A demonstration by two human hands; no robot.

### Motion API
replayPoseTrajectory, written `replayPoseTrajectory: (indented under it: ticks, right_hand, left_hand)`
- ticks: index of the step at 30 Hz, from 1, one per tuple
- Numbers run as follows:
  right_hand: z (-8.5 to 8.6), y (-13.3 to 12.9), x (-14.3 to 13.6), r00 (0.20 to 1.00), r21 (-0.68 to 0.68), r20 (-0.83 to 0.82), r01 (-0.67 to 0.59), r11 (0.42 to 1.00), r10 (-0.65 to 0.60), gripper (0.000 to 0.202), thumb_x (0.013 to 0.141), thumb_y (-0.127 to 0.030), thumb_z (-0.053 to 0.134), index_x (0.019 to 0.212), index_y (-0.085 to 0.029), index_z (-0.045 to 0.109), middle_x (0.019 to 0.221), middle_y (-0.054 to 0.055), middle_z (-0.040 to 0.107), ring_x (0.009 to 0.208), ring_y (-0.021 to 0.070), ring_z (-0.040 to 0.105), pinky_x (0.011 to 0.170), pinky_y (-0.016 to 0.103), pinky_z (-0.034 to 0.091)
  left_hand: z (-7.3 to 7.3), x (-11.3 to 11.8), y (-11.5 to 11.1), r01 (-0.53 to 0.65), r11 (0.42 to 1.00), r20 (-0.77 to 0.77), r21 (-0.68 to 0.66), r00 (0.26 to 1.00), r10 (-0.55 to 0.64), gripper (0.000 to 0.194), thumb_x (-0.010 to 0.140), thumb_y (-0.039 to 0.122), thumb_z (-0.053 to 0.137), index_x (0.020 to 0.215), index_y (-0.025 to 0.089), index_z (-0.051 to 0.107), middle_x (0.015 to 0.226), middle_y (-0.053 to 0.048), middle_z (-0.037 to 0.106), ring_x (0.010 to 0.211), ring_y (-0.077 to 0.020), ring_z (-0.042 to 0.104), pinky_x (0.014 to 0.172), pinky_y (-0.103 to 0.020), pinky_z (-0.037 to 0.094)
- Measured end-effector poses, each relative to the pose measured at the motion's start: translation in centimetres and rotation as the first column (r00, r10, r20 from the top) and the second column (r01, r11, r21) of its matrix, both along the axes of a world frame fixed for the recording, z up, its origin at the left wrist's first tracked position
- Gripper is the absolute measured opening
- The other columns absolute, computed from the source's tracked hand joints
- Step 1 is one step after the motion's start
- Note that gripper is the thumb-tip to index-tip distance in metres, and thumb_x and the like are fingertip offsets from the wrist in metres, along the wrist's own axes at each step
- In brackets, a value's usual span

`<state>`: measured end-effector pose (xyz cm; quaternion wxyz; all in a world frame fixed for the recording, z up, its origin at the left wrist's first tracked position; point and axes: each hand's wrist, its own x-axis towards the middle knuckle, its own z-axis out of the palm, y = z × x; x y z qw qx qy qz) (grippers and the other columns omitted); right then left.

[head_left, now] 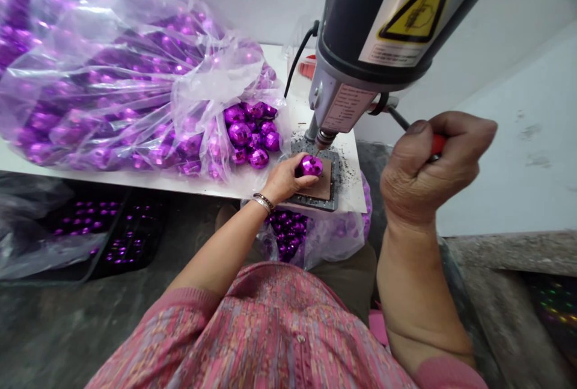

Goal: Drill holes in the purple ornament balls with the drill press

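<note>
My left hand [288, 178] grips a shiny purple faceted ball [312, 165] above a brown board [319, 187] on the grey base [334, 196] of a drill press [342, 88]. The drill bit's tip sits right at the top of the ball; whether it has entered the ball I cannot tell. My right hand [428, 166] is wrapped round the red-ended feed lever [438, 145] on the machine's right side. Just left of the base, several more purple balls spill from the mouth of a clear plastic bag [189, 88] lying on the white table [360, 196].
Below the table edge, an open plastic bag [333, 245] of purple balls hangs before my lap. Black crates [101, 251] with purple balls stand at lower left. A black cable [295, 67] runs behind the drill press. Dark shavings surround its base. A wall rises at right.
</note>
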<state>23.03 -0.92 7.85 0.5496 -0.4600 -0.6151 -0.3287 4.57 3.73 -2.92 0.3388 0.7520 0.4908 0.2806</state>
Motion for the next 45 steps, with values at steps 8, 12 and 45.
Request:
replayPoseTrajectory:
  ticks: [8,12,45]
  right_hand:
    - [-0.3,0.0,0.2,1.0,-0.026,-0.017,0.002,1.0,-0.002,0.022,0.097,-0.028,0.037,0.088,-0.011,0.049,0.077,-0.001,0.046,0.073,-0.0009,0.042,0.068,0.016,0.033]
    - [-0.2,0.0,0.1,0.999,0.014,0.026,0.028,1.0,-0.028,0.016,0.096,-0.023,0.04,0.088,-0.011,0.048,0.077,-0.001,0.046,0.073,-0.0011,0.041,0.068,0.015,0.031]
    - [3.2,0.3,-0.4,0.972,-0.244,-0.22,0.025,0.969,-0.08,0.052,0.1,-0.054,0.024,0.086,-0.01,0.048,0.076,0.002,0.046,0.07,0.0007,0.04,0.071,0.018,0.031]
  left_hand:
    - [0.0,0.1,-0.1,-0.002,1.0,-0.023,0.024,1.0,0.002,0.05,0.079,0.041,0.076,0.124,0.024,0.063,0.109,-0.004,0.073,0.097,-0.0219,0.065,0.086,-0.031,0.047]
    - [0.0,0.2,-0.2,-0.025,0.999,-0.044,0.03,0.999,0.027,0.049,0.079,0.042,0.076,0.122,0.023,0.064,0.105,-0.004,0.073,0.093,-0.0218,0.064,0.081,-0.031,0.046]
    - [0.4,0.5,-0.5,-0.082,0.995,-0.043,0.049,0.996,0.084,0.044,0.076,0.043,0.077,0.114,0.023,0.067,0.097,-0.001,0.074,0.086,-0.0197,0.064,0.07,-0.027,0.041]
